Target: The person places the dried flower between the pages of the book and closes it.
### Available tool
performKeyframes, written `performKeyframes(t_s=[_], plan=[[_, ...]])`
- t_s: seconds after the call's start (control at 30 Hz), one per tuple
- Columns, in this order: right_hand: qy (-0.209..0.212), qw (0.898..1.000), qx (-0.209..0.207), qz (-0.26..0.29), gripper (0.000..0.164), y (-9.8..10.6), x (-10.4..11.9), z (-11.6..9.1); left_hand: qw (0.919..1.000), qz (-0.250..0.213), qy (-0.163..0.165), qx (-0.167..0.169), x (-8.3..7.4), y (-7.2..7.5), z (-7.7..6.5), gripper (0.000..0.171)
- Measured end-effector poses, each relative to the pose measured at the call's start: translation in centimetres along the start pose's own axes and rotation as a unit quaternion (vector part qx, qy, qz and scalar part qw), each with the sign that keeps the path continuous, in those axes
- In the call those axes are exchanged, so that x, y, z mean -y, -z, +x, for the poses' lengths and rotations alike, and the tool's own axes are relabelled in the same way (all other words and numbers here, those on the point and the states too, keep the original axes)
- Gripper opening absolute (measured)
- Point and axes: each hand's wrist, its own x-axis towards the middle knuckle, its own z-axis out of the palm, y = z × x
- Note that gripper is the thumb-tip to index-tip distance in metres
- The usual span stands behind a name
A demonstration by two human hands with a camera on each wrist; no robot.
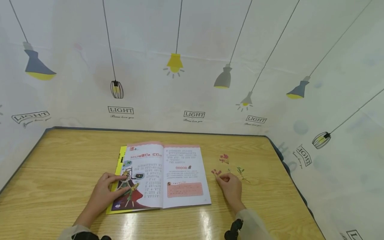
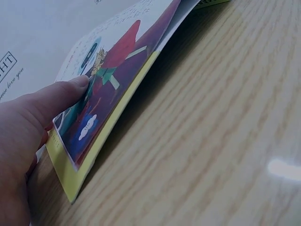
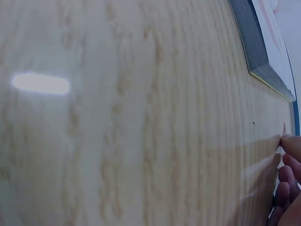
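Observation:
An open illustrated book (image 1: 183,166) lies on the table, its yellow cover edge (image 2: 70,188) showing at the left. My left hand (image 1: 105,188) rests on the left page, thumb and index finger reaching over the picture; in the left wrist view the thumb (image 2: 61,96) lies on the page. Right of the book, my right hand (image 1: 231,188) pinches the stem of a small pink dried flower (image 1: 216,172) between thumb and index finger. Another pink dried flower (image 1: 224,158) lies beyond that hand, and a green leafy sprig (image 1: 241,171) lies to its right.
The wooden table (image 1: 75,156) has a dark edge along the back and right. A pale sheet printed with lamps (image 1: 192,83) hangs behind and at the sides. A tiny dark red speck (image 3: 253,123) is on the wood near the book's corner.

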Motion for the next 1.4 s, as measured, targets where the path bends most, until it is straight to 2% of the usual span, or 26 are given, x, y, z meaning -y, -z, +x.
performKeyframes(t_s=[0.17,0.5,0.9,1.4], plan=[[-0.013,1.000,-0.004,-0.002,0.016,-0.02,0.39,-0.19,1.0000,0.003,-0.001,-0.001,0.26,-0.15,0.00,0.053],[-0.011,1.000,0.000,-0.025,0.015,-0.09,0.85,-0.18,1.0000,-0.002,-0.003,-0.008,0.08,-0.06,-0.09,0.051],[-0.040,0.997,0.026,-0.055,0.018,-0.10,0.85,0.10,0.9999,-0.002,-0.010,-0.013,0.45,-0.28,-0.17,0.049],[-0.068,0.997,0.043,0.002,0.021,0.17,0.89,0.47,0.9998,-0.005,-0.010,-0.015,0.73,-0.40,-0.13,0.050]])
